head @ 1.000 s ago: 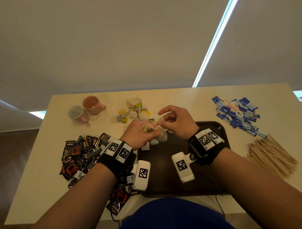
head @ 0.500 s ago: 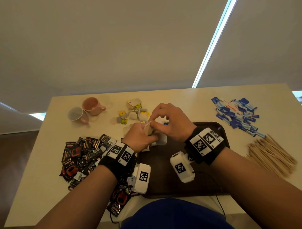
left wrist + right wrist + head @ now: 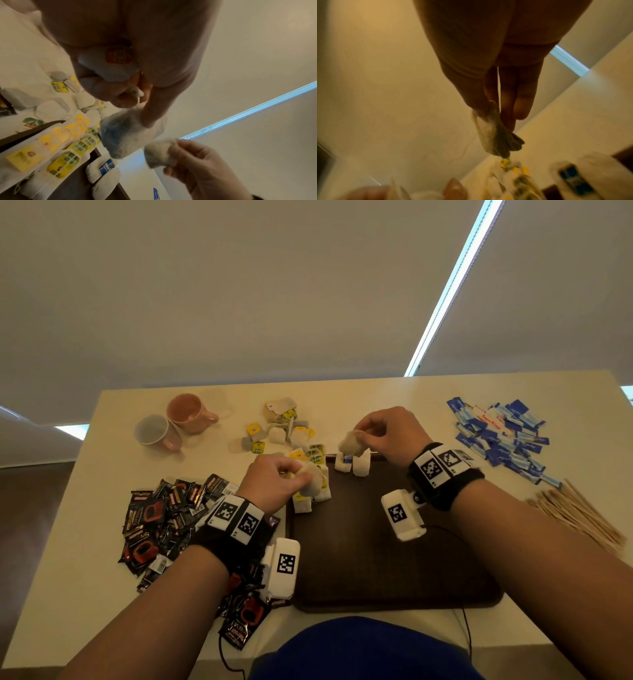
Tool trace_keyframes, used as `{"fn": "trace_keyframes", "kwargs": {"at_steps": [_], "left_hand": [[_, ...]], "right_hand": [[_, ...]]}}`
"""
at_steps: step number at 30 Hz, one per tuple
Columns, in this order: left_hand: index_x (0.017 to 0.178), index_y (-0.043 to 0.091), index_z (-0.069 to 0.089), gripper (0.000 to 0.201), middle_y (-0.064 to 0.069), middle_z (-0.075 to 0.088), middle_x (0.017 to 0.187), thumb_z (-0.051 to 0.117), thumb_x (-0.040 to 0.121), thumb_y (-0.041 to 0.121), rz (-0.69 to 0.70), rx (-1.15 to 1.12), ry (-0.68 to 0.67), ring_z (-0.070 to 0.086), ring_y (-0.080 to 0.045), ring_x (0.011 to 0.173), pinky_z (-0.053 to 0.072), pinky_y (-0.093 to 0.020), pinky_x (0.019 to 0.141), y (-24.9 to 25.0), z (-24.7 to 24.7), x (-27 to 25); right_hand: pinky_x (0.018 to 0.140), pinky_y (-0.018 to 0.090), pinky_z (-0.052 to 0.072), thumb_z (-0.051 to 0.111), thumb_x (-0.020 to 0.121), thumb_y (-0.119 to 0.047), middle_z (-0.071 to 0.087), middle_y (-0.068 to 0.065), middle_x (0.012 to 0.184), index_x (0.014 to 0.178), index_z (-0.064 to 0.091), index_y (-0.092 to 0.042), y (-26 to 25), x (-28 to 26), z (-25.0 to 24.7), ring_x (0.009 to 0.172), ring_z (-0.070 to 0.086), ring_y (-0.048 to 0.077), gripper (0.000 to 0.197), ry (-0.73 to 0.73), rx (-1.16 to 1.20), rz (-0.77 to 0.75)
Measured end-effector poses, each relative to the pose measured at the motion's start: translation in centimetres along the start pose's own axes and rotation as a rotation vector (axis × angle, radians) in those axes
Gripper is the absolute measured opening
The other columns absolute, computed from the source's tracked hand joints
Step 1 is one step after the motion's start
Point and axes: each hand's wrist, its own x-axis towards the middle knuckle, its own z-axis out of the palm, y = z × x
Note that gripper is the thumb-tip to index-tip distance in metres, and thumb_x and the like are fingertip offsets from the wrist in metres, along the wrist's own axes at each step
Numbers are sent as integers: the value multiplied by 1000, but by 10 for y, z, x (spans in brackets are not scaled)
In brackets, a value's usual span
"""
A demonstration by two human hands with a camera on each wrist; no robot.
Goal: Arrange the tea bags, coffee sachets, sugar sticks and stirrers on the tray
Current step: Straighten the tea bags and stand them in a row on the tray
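Note:
My right hand (image 3: 380,433) pinches one pale tea bag (image 3: 351,444) (image 3: 494,136) above the far edge of the dark brown tray (image 3: 394,559), over a few tea bags (image 3: 352,465) lying there. At the tray's far left corner my left hand (image 3: 284,481) grips a small bunch of tea bags (image 3: 313,481) (image 3: 125,134); more tea bags with yellow tags (image 3: 68,151) lie in a row below it. A loose heap of tea bags (image 3: 284,426) sits on the table beyond. Coffee sachets (image 3: 164,518) are piled left, sugar sticks (image 3: 500,436) far right, wooden stirrers (image 3: 575,511) on the right.
Two cups, one pink (image 3: 190,412) and one grey (image 3: 156,431), lie on their sides at the table's far left. The cream table (image 3: 359,395) ends close behind the piles. A cable (image 3: 466,631) trails over the tray's near right corner.
The hands, joined over the tea bags a second ago, have parted. My right hand has drawn one tea bag out of the bunch and moved right and farther away; the left stays near the tray's corner.

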Motion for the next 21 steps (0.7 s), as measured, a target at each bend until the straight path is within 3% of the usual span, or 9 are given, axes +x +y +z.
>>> {"fn": "trace_keyframes", "kwargs": {"at_steps": [3,6,8,10,13,16,18,21], "left_hand": [[89,18,74,6,24,55,47,73,90,25,16,22,-2,48,1,51,38,-24,53,4,-5,2],[80,26,73,8,23,65,74,75,87,24,41,24,43,60,0,74,48,-26,70,5,-9,8],[73,32,70,17,20,67,79,77,86,24,46,1,70,61,-1,78,49,-27,76,5,-12,13],[70,35,69,20,20,68,77,77,85,24,51,-17,79,61,1,77,48,-27,78,4,-14,18],[70,35,70,21,21,68,71,78,85,23,46,-41,77,61,5,75,46,-26,76,4,-15,23],[69,35,68,24,30,65,62,77,86,20,45,-43,60,59,13,67,43,-21,69,4,-14,25],[69,34,68,24,29,65,61,77,86,20,39,-41,61,58,13,65,42,-20,68,3,-14,26],[73,31,71,17,19,68,70,78,85,23,23,-46,59,60,5,71,44,-24,71,1,-16,27]], "right_hand": [[75,23,50,68,90,-18,70,-2,92,102,76,-16,18,7,16,84,62,11,15,-79,-106,84],[71,23,45,68,89,-19,71,2,94,97,77,-14,31,17,35,88,63,15,13,-181,-187,151],[77,27,46,69,87,-21,68,0,103,89,77,-16,36,24,46,101,60,18,9,-234,-263,162],[92,33,46,70,86,-23,59,-6,122,81,74,-21,40,33,57,115,48,20,6,-269,-319,172],[92,34,46,72,82,-29,53,-8,129,70,60,-33,48,50,70,113,47,21,18,-268,-389,247],[93,38,49,69,86,-28,55,0,116,88,67,-30,48,64,76,108,50,24,4,-304,-469,279],[95,41,50,70,85,-28,56,5,113,103,70,-23,50,71,80,108,53,27,19,-302,-486,290],[92,40,51,72,82,-27,62,5,111,103,71,-24,50,77,87,108,53,27,22,-322,-461,276]]}}
